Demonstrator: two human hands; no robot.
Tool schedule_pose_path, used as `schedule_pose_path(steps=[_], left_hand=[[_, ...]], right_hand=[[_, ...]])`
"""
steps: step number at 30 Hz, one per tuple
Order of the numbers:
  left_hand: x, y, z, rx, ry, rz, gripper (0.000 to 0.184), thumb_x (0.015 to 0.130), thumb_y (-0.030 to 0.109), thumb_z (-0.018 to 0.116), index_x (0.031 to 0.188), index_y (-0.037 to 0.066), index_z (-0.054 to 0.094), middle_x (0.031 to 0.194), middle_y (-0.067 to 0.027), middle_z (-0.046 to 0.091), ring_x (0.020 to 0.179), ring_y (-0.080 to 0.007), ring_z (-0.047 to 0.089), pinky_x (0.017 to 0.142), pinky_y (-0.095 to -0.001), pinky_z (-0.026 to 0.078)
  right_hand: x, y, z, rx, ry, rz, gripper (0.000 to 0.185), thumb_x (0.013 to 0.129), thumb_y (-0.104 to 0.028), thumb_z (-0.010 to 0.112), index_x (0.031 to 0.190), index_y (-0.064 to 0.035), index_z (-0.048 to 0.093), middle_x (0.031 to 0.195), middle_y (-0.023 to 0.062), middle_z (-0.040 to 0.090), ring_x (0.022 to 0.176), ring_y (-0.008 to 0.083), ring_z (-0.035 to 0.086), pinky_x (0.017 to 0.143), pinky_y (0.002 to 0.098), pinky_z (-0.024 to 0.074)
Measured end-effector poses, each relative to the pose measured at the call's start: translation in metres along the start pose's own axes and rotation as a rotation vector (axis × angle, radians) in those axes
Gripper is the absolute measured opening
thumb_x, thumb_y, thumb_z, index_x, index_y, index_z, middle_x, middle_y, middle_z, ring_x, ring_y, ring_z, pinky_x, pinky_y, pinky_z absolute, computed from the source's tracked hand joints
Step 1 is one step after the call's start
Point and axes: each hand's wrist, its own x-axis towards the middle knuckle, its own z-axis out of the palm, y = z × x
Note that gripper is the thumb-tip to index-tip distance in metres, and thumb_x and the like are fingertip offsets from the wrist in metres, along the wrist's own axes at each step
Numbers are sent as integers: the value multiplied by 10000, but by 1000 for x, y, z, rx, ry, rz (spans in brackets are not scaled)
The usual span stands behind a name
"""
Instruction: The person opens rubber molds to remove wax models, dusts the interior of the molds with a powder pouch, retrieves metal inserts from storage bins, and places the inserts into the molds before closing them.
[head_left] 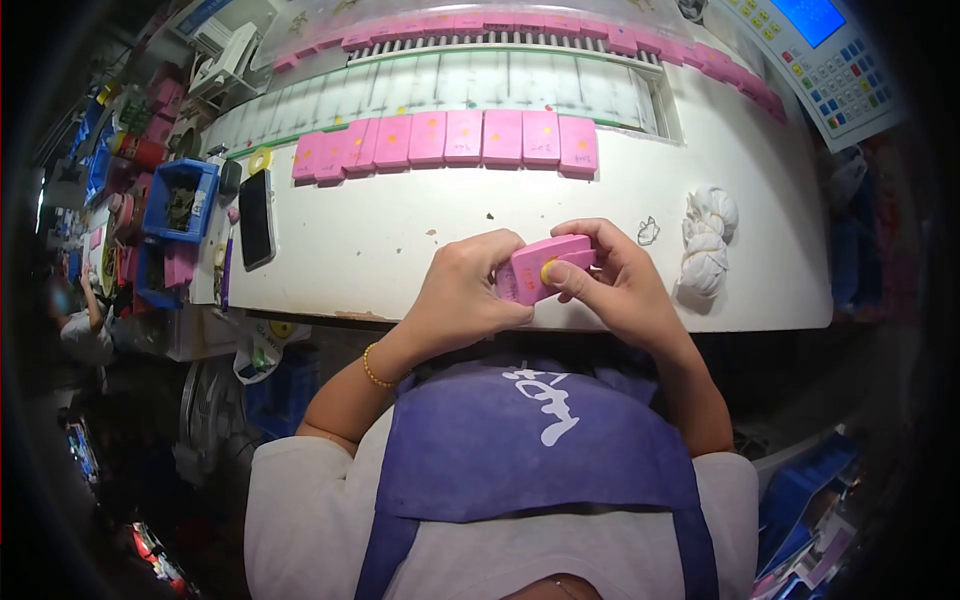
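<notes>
Above the table's front edge, a pink rubber mold is held between both hands. It has small handwriting and a yellow spot on its face, and a seam shows toward its right end. My left hand grips the left end, thumb below and fingers behind. My right hand is closed on the right end, its thumb pressed near the yellow spot and its index finger over the top edge. Beyond the hands, a row of similar pink molds lies side by side, several with yellow dots and writing.
A white cloth bundle lies on the white table at right. At left are a phone, a yellow tape roll and a blue bin. A keypad machine stands back right. Another person sits far left.
</notes>
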Motion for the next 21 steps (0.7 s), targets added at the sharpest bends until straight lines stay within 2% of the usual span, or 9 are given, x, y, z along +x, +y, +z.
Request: schedule_pose_path(steps=[5, 11, 14, 16, 19, 20, 21], left_hand=[[-2, 0, 4, -51, 27, -18, 273, 608, 86, 745, 827, 1, 605, 714, -122, 576, 623, -265, 570, 603, -355, 466], [-3, 0, 8, 189, 96, 199, 247, 613, 63, 726, 816, 13, 596, 723, -128, 579, 676, -299, 594, 612, -375, 470], [-4, -3, 10, 230, 63, 183, 258, 626, 35, 751, 845, 5, 618, 729, -43, 585, 683, -106, 557, 618, -275, 452], [-4, -4, 6, -9, -40, 44, 253, 639, 32, 750, 855, 10, 619, 741, -29, 592, 701, -90, 560, 622, -271, 457], [0, 0, 2, -266, -148, -107, 245, 661, 30, 750, 869, 16, 621, 769, -17, 603, 723, -71, 564, 640, -263, 464], [1, 2, 2, -335, -176, -147, 243, 668, 29, 749, 874, 18, 621, 780, -14, 606, 729, -65, 565, 647, -260, 467], [1, 4, 2, -276, -148, -135, 250, 658, 54, 739, 869, 7, 614, 766, -49, 596, 698, -106, 563, 641, -276, 467]], right_hand=[[-1, -4, 1, -158, 20, -83, 364, 939, -184, 672, 1199, 14, 512, 1049, 155, 650, 952, 209, 648, 823, 329, 518], [-5, 0, 4, -245, 26, -105, 327, 958, -147, 623, 1202, 9, 470, 1061, 189, 631, 991, 256, 646, 858, 362, 508], [-8, -2, 6, -246, 31, -41, 347, 958, -146, 623, 1227, 5, 463, 1087, 189, 616, 1024, 258, 633, 871, 366, 507], [-9, -2, 2, -148, -21, 35, 404, 953, -157, 638, 1283, -4, 462, 1120, 186, 603, 1044, 262, 624, 879, 370, 506], [-12, -16, 1, -209, 80, -169, 450, 938, -169, 662, 1337, -34, 504, 1178, 167, 581, 1083, 266, 600, 884, 371, 506], [-12, -12, -3, -360, 89, -272, 445, 910, -159, 688, 1318, -50, 546, 1185, 156, 576, 1084, 274, 590, 889, 375, 504], [-11, -8, -8, -511, 113, -375, 442, 883, -149, 714, 1299, -67, 587, 1191, 145, 572, 1085, 281, 580, 894, 380, 501]])
